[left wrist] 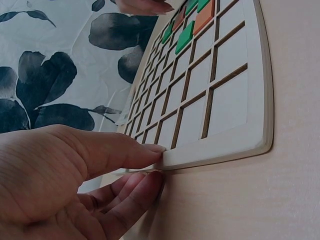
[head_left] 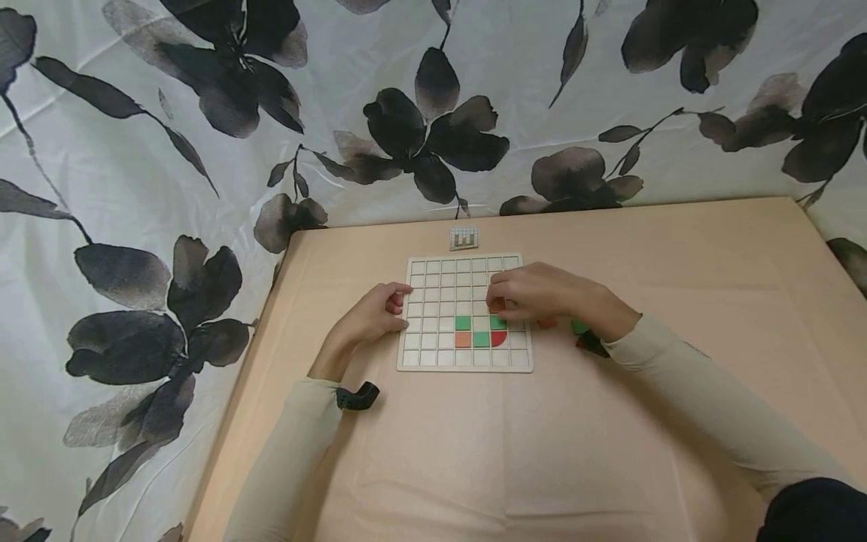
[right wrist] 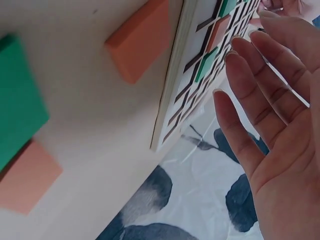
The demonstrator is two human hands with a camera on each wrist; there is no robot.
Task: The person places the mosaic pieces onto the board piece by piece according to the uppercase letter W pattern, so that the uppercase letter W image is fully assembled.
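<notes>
A white grid board [head_left: 425,355] lies on the table, with several green, orange and red tiles set in its cells. At its left edge my left hand [head_left: 371,315] pinches the rim, thumb on top and fingers below, as the left wrist view shows. My right hand [head_left: 538,292] is over the board's right side and partly covers an orange tile [head_left: 497,306]. Its fingers are loosely bent and apart in the right wrist view, with no tile visible between them. A green tile [right wrist: 206,65] and an orange tile [right wrist: 218,35] lie in the board near these fingers.
Right of the board lie a loose orange tile [right wrist: 139,42], a green tile [right wrist: 20,100] and another orange tile [right wrist: 31,177]. A small patterned card [head_left: 463,239] lies behind the board. Floral cloth [head_left: 325,75] hangs behind the table [head_left: 433,467].
</notes>
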